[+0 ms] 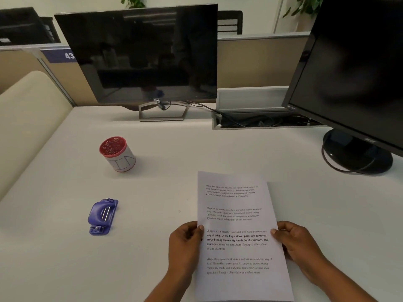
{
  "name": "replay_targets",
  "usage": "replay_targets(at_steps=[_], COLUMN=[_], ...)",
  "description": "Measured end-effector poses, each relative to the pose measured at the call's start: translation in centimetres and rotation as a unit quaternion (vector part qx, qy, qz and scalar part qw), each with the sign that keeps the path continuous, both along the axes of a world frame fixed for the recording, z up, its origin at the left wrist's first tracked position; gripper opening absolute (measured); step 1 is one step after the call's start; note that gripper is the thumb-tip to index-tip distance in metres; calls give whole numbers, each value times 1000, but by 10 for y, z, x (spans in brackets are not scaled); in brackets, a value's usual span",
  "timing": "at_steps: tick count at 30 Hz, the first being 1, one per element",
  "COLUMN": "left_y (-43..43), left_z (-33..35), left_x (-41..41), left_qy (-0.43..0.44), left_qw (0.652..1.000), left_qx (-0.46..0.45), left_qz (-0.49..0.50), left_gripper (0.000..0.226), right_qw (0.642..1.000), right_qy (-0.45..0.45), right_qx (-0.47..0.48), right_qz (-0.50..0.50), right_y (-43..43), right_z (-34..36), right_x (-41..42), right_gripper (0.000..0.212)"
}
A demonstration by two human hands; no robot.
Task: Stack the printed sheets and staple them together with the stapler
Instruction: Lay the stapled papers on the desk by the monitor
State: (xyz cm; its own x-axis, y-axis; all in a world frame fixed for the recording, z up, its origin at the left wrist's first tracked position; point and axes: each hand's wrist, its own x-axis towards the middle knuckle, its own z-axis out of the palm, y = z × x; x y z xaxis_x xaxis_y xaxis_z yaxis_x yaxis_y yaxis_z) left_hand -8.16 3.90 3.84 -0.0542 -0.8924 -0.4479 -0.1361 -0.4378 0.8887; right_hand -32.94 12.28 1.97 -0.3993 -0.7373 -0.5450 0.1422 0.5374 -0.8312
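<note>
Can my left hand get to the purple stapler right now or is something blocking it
Probably yes. Only bare desk lies between the left hand and the stapler; the red cup stands farther back. But that hand grips the sheets, so it must let go first.

white sheets (239, 214) with black print, blue stapler (102, 216), red-rimmed cup (117, 154).

A dark Dell monitor (139, 55) stands at the back of the white desk (54, 258). In front of it, toward its left, sits a red-rimmed cylindrical pot (121, 159). Just right of it lies an open cable tray (261, 123), and farther right a second black monitor (353, 79). Behind its left edge is a blue partition label (62, 55) reading 43.
</note>
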Motion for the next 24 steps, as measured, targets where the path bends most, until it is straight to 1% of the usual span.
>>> replay_targets(at_steps=[5,11,14,20,24], left_y=[-8,-34,-47,-81,-100], left_z=[-5,-6,-2,10,8], left_x=[-8,-30,-49,-93,-124], left_qy=[-71,-117,-102,-53,-51], left_qw=[996,986,985,968,964], left_qx=[-13,-45,-35,-11,-20], left_qz=[-52,-106,-133,-243,-259], left_gripper=[12,11,10,13,14], right_qw=[994,986,984,982,980], right_qy=[113,168,173,174,182], right_qx=[2,-4,-7,-11,-8], right_qz=[16,-6,-33,-70,-85], right_y=[2,-2,-7,-17,-28], right_z=[3,14,19,31,36], right_x=[-15,-41,-61,-105,-135], right_gripper=[7,2,2,5,6])
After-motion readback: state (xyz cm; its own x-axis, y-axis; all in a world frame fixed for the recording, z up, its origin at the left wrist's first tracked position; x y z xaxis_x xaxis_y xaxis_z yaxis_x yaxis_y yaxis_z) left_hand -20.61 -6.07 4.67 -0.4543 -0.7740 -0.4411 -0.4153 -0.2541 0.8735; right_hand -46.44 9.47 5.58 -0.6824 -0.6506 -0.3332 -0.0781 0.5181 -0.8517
